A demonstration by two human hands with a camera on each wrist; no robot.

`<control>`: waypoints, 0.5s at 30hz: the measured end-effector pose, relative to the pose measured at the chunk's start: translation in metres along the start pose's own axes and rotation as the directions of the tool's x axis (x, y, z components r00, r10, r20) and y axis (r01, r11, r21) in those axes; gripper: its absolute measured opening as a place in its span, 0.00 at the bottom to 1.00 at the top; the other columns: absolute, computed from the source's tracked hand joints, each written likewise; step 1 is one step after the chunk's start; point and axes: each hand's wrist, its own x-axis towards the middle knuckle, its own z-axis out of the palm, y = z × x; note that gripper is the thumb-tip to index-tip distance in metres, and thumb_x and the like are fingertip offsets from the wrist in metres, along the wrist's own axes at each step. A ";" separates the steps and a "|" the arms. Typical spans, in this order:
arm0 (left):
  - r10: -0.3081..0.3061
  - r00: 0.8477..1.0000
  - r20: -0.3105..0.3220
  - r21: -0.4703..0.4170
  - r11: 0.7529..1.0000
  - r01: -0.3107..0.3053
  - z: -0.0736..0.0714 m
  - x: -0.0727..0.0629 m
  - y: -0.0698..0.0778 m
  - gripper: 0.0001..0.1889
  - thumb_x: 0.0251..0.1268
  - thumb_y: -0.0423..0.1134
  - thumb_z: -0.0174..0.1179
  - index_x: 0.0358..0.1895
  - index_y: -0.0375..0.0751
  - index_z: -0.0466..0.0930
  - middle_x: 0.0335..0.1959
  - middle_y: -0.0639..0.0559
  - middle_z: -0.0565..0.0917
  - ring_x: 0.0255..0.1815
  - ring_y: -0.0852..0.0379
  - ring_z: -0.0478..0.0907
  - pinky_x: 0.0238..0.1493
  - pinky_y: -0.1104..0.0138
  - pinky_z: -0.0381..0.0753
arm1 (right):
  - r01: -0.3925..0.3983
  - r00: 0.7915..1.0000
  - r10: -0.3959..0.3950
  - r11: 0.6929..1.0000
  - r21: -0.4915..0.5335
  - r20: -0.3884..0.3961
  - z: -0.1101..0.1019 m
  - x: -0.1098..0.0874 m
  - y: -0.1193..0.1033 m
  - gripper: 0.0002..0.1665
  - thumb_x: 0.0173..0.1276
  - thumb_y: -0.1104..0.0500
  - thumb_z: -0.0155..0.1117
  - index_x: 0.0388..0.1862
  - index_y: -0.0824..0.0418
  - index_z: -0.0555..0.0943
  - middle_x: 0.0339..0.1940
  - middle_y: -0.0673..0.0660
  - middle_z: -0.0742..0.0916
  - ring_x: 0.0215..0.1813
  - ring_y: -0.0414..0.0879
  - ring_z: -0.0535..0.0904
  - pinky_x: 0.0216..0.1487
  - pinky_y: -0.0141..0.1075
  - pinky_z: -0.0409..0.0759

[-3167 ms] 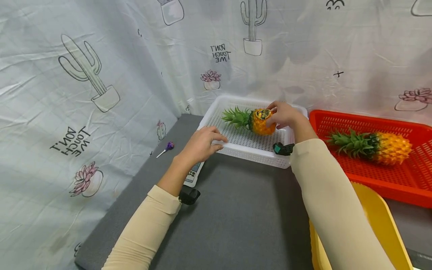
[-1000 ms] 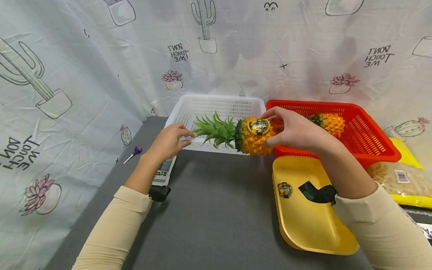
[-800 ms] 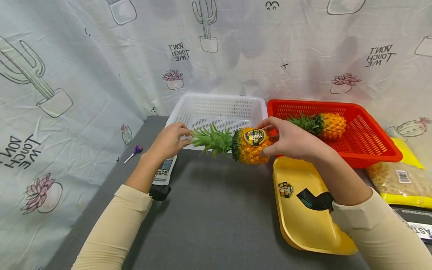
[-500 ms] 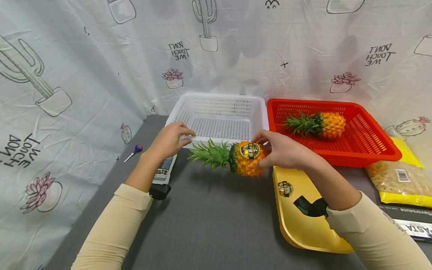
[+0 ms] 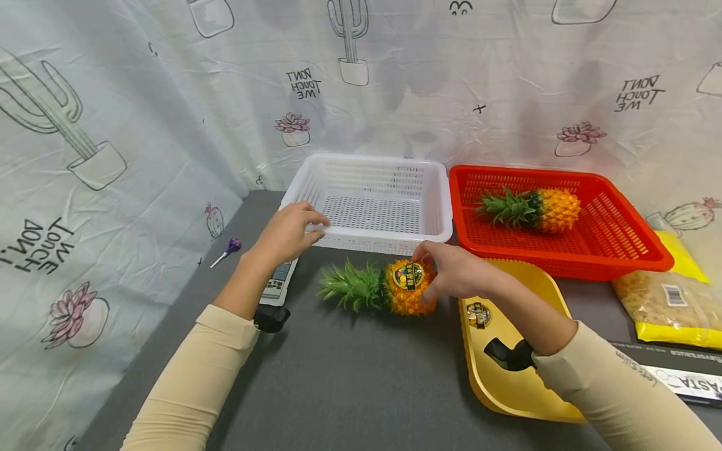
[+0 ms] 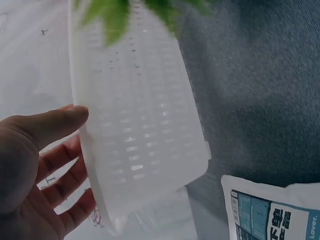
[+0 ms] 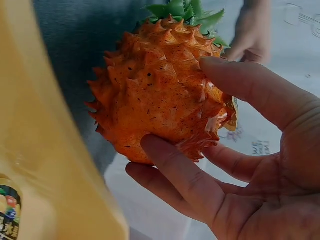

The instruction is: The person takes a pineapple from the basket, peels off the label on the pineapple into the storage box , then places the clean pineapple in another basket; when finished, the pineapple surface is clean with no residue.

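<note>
My right hand [image 5: 454,269] holds a small orange pineapple [image 5: 407,300] by its base end, thumb on one side and fingers curled on the other. The fruit lies sideways low over the grey table, green crown pointing left and a round label facing up. I cannot tell whether it touches the table. At the white basket [image 5: 366,241], my left hand [image 5: 287,232] pinches the front left rim; in the left wrist view the thumb [image 6: 65,120] is on one side and the fingers on the other. No contents show in this basket.
A red basket [image 5: 564,264] with another pineapple [image 5: 557,210] stands at right. Before it is a yellow tray [image 5: 524,391] bearing a round sticker [image 5: 478,315]. A yellow-edged bag [image 5: 665,297], a pasta box [image 5: 682,379], a purple lollipop [image 5: 228,249] and a printed packet [image 5: 278,285] lie around.
My right hand has lifted the pineapple out of the white basket and lowered it toward the table in front. The left hand stays at the basket's rim. The head view has turned right.
</note>
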 end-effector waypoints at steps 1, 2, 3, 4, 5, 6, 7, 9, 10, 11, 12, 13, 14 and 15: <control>0.002 1.000 0.001 0.005 1.000 -0.002 0.000 0.000 0.001 0.13 0.74 0.39 0.64 0.55 0.42 0.88 0.51 0.43 0.83 0.54 0.42 0.79 0.57 0.47 0.78 | -0.001 1.000 0.001 1.000 -0.007 0.001 0.001 0.001 0.001 0.40 0.50 0.61 0.82 0.62 0.62 0.73 0.64 0.64 0.80 0.53 0.56 0.76 0.51 0.45 0.79; 0.000 1.000 0.004 0.008 1.000 0.000 0.000 0.000 0.002 0.13 0.74 0.40 0.63 0.56 0.42 0.88 0.52 0.42 0.83 0.55 0.42 0.79 0.57 0.47 0.78 | -0.002 1.000 0.002 1.000 -0.014 0.002 0.003 0.001 0.002 0.40 0.51 0.60 0.82 0.62 0.61 0.74 0.63 0.64 0.81 0.53 0.55 0.77 0.52 0.45 0.80; -0.003 1.000 0.006 0.009 1.000 0.003 0.000 0.000 0.002 0.13 0.75 0.41 0.63 0.56 0.42 0.88 0.52 0.43 0.83 0.55 0.42 0.79 0.57 0.47 0.78 | -0.001 1.000 0.001 1.000 -0.016 0.002 0.004 0.002 0.002 0.40 0.51 0.60 0.82 0.61 0.61 0.74 0.63 0.64 0.81 0.52 0.55 0.77 0.52 0.45 0.80; -0.004 1.000 0.009 0.013 1.000 0.004 0.000 -0.001 0.003 0.14 0.76 0.41 0.62 0.56 0.42 0.88 0.52 0.42 0.83 0.55 0.42 0.79 0.57 0.46 0.78 | 0.000 1.000 0.000 1.000 -0.020 0.002 0.006 0.002 0.003 0.39 0.51 0.60 0.83 0.61 0.61 0.74 0.62 0.63 0.82 0.52 0.54 0.78 0.52 0.45 0.80; -0.007 1.000 0.013 0.013 1.000 0.007 -0.001 -0.001 0.004 0.14 0.76 0.42 0.61 0.56 0.42 0.88 0.52 0.42 0.83 0.55 0.42 0.79 0.58 0.46 0.77 | 0.002 1.000 -0.002 1.000 -0.025 0.003 0.007 0.003 0.004 0.39 0.51 0.60 0.83 0.61 0.61 0.74 0.61 0.63 0.82 0.51 0.54 0.78 0.51 0.45 0.80; -0.009 1.000 0.017 0.013 1.000 0.009 -0.001 -0.002 0.004 0.14 0.76 0.42 0.61 0.57 0.42 0.88 0.53 0.42 0.82 0.56 0.42 0.79 0.57 0.46 0.77 | 0.004 1.000 -0.004 1.000 -0.029 0.003 0.008 0.003 0.004 0.39 0.51 0.59 0.83 0.61 0.61 0.73 0.60 0.63 0.82 0.50 0.53 0.78 0.51 0.44 0.80; -0.010 1.000 0.019 0.012 1.000 0.010 -0.002 -0.002 0.005 0.14 0.76 0.42 0.61 0.57 0.42 0.88 0.53 0.42 0.82 0.57 0.41 0.78 0.59 0.45 0.77 | 0.006 1.000 -0.006 1.000 -0.031 0.004 0.009 0.003 0.005 0.39 0.51 0.59 0.84 0.60 0.62 0.73 0.60 0.63 0.82 0.49 0.53 0.78 0.50 0.44 0.80; -0.005 1.000 0.010 0.003 1.000 0.005 -0.002 -0.003 0.005 0.14 0.76 0.42 0.61 0.57 0.42 0.87 0.54 0.42 0.82 0.58 0.41 0.78 0.60 0.45 0.76 | 0.004 1.000 -0.003 0.999 -0.033 0.007 0.010 0.003 0.005 0.40 0.51 0.59 0.84 0.60 0.62 0.73 0.60 0.64 0.82 0.48 0.53 0.78 0.49 0.43 0.80; 0.004 1.000 0.000 -0.003 1.000 -0.004 -0.001 -0.003 0.006 0.14 0.76 0.42 0.61 0.57 0.42 0.87 0.54 0.42 0.82 0.58 0.41 0.78 0.60 0.45 0.76 | 0.002 1.000 -0.002 0.999 -0.036 0.009 0.011 0.002 0.006 0.40 0.51 0.59 0.84 0.60 0.62 0.73 0.60 0.64 0.82 0.48 0.53 0.78 0.49 0.43 0.80; 0.017 1.000 -0.015 -0.019 1.000 -0.017 -0.001 -0.005 0.007 0.14 0.76 0.41 0.61 0.57 0.42 0.87 0.54 0.42 0.83 0.58 0.41 0.78 0.60 0.45 0.76 | 0.004 1.000 -0.004 0.999 -0.039 0.011 0.011 0.002 0.006 0.40 0.52 0.59 0.84 0.60 0.62 0.73 0.61 0.64 0.82 0.47 0.53 0.77 0.48 0.43 0.80; 0.037 0.999 -0.031 -0.036 0.999 -0.038 0.000 -0.006 0.010 0.14 0.75 0.41 0.61 0.57 0.42 0.87 0.54 0.43 0.83 0.57 0.41 0.78 0.60 0.45 0.76 | 0.004 1.000 -0.003 0.999 -0.040 0.013 0.010 0.002 0.006 0.40 0.52 0.59 0.84 0.60 0.62 0.73 0.61 0.64 0.82 0.47 0.53 0.77 0.48 0.43 0.80; 0.061 0.997 -0.048 -0.056 0.996 -0.063 0.001 -0.007 0.014 0.14 0.75 0.40 0.62 0.56 0.42 0.88 0.53 0.43 0.83 0.56 0.41 0.78 0.59 0.46 0.76 | 0.006 1.000 -0.006 0.999 -0.041 0.016 0.010 0.002 0.005 0.40 0.52 0.58 0.84 0.61 0.62 0.72 0.60 0.64 0.82 0.48 0.53 0.77 0.48 0.43 0.80; 0.087 0.994 -0.060 -0.077 0.993 -0.091 0.002 -0.010 0.019 0.14 0.75 0.40 0.62 0.56 0.42 0.87 0.52 0.43 0.83 0.55 0.42 0.79 0.58 0.47 0.77 | 0.006 1.000 -0.005 0.999 -0.042 0.017 0.010 0.002 0.005 0.40 0.52 0.58 0.84 0.60 0.62 0.72 0.60 0.64 0.82 0.48 0.53 0.77 0.48 0.43 0.80; 0.113 0.992 -0.062 -0.099 0.988 -0.119 0.003 -0.012 0.025 0.13 0.74 0.40 0.62 0.56 0.42 0.88 0.51 0.44 0.83 0.53 0.43 0.79 0.56 0.48 0.78 | 0.012 1.000 -0.011 0.999 -0.043 0.018 0.010 0.002 0.004 0.41 0.51 0.58 0.84 0.61 0.62 0.72 0.59 0.64 0.82 0.48 0.53 0.77 0.49 0.43 0.80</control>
